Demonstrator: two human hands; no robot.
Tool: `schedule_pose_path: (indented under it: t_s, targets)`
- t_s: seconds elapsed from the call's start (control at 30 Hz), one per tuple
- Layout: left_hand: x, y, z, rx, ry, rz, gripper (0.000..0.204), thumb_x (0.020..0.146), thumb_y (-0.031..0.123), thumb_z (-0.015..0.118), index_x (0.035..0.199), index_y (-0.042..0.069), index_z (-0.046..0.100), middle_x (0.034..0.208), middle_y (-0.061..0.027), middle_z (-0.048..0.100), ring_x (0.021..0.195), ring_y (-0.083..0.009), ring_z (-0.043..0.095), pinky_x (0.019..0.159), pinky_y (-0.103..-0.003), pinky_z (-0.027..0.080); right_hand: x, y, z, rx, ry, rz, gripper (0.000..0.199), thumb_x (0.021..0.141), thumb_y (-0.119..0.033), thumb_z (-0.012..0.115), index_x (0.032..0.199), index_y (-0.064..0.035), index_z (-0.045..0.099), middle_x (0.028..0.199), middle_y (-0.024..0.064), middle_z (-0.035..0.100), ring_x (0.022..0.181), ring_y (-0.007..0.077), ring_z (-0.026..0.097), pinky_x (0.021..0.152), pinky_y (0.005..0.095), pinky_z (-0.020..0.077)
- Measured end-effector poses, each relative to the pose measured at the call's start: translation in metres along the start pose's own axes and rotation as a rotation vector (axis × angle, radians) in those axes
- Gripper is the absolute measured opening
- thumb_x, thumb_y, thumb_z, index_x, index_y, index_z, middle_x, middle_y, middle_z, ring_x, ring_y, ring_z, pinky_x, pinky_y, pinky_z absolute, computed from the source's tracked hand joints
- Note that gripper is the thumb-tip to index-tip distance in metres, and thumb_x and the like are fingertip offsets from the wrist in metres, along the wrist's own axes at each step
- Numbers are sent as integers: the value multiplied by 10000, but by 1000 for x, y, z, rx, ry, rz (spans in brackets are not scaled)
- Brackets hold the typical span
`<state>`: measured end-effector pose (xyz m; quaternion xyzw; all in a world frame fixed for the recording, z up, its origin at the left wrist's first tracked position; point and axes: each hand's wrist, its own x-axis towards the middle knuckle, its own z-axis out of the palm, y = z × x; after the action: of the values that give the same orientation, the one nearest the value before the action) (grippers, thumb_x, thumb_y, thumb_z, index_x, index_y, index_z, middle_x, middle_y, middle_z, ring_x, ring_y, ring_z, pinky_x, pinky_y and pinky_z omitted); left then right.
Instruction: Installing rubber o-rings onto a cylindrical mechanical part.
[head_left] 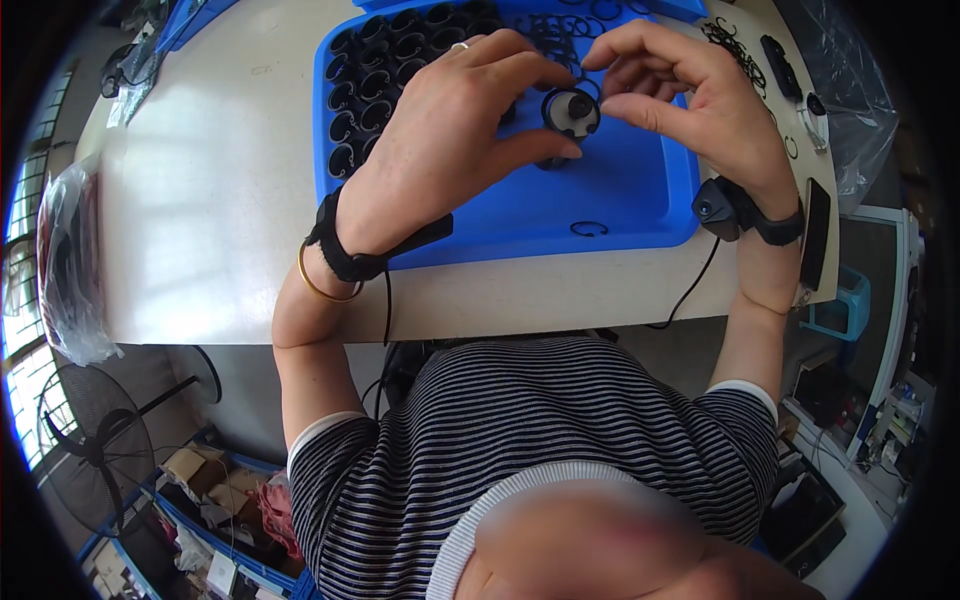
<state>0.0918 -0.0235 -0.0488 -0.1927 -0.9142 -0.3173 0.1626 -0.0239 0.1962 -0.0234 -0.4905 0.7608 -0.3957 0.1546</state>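
Note:
Over the blue tray (640,210), a dark round cylindrical part with a pale grey top and a black knob (573,115) stands between my hands. The thumb and forefinger of my left hand (450,125) close about its sides from the left. On its right, my right hand (690,95) is curved, with thumb and forefinger apart and the thumb tip close to the part's rim. I see nothing between those fingers. Rows of black open-topped cups (375,85) fill the tray's left side, partly behind my left hand. One loose black snap ring (589,229) lies near the tray's front edge.
More black rings (553,35) lie at the tray's back, and another pile (735,50) sits on the table to the right. Beyond it are a black tool (781,67) and a dark flat bar (815,232). A plastic-wrapped bundle (72,255) hangs at the table's left edge.

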Motion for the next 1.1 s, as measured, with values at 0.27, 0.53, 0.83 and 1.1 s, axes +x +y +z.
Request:
schedule_pose_path:
  t_s: [0.27,0.53,0.83,1.1]
  targets:
    - [-1,-1,2,-10,-14,-10,450,750,147,858,1155,33,699,1080,-72,663,930,-237,679,836,-330,545,-5,5,2,-69,-21,26,343,852,-39,731,1189,-70,674,971,22,714,855,75,671,716,203,509]
    - [0,-2,5,-49,54,57,427,719,159,855,1099,41,701,962,-94,654,886,-291,640,760,-370,535,-4,1,3,-29,-25,51,349,841,-13,724,1182,-67,671,924,28,713,808,81,672,709,207,507]
    - [0,0,3,-36,-5,-6,533,728,115,867,1214,57,655,1085,-75,671,956,-219,679,855,-322,549,-5,6,3,-28,-55,55,394,823,2,720,1203,-64,644,935,35,718,813,89,676,709,219,503]
    - [0,2,4,-23,71,2,730,667,96,885,1333,89,588,1122,-66,664,1002,-218,655,906,-339,539,1,-12,-11,-34,21,138,329,820,-26,749,1126,-29,628,927,55,699,824,127,675,719,268,521]
